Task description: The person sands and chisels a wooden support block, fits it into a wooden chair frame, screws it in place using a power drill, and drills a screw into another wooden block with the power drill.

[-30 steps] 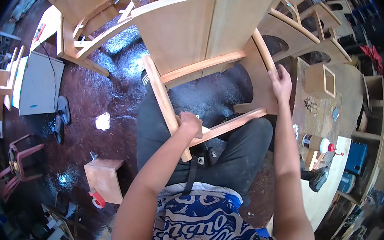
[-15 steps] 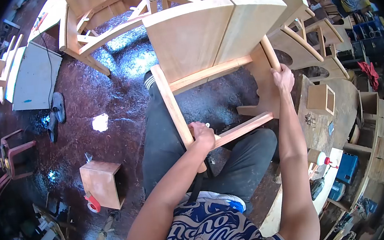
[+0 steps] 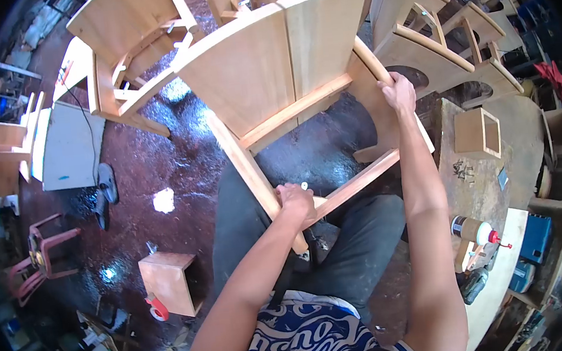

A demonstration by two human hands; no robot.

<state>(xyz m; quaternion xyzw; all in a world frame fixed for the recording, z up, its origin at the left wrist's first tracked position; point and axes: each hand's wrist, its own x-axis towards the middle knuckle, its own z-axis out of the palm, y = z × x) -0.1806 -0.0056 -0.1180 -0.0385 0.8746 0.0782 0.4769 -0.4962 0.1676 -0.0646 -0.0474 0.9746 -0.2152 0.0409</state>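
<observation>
An unfinished wooden chair (image 3: 243, 64) with a two-panel backrest stands tilted before me, its front rails between my knees. My right hand (image 3: 399, 93) is wrapped round the rounded armrest (image 3: 371, 62) on the right side. At the near left corner, my left hand (image 3: 296, 202) is closed on the frame where the left armrest (image 3: 242, 162) meets the front rail (image 3: 359, 181). A small white round tip (image 3: 305, 186) shows beside the left fingers; what it belongs to is hidden. Seat boards are absent, so the floor shows through the frame.
More wooden chairs (image 3: 125, 28) stand ahead and to the right. A workbench (image 3: 485, 186) at right bears an open wooden box (image 3: 476, 133), screws and a glue bottle (image 3: 474, 230). On the floor at left are a wooden box (image 3: 167, 281), red tape dispenser (image 3: 158, 308), pink stool (image 3: 44, 249) and slippers (image 3: 106, 185).
The chair has turned, its backrest swinging left and nearer the other chairs. My right hand has moved slightly left and up with the armrest. The left hand keeps its place; the whole view has shifted.
</observation>
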